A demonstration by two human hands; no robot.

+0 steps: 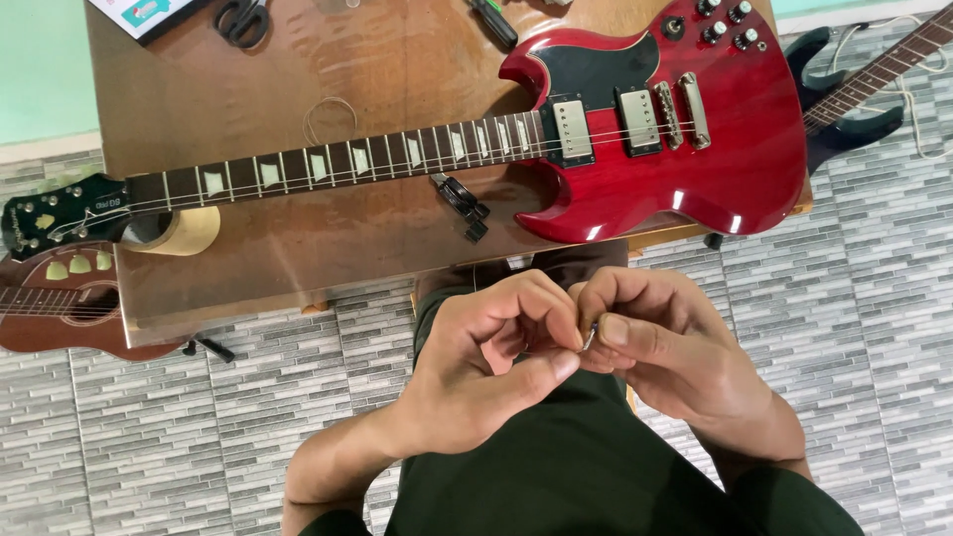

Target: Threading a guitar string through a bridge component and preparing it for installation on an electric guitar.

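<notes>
Hands meet over the lap, just below the red guitar lying flat on the wooden table. The left hand and right hand pinch one small metal piece between thumbs and fingertips, likely held close for fine work; what it is cannot be told. Under the guitar's neck sit a tape roll and a black clip; above it, scissors. No container shows.
</notes>
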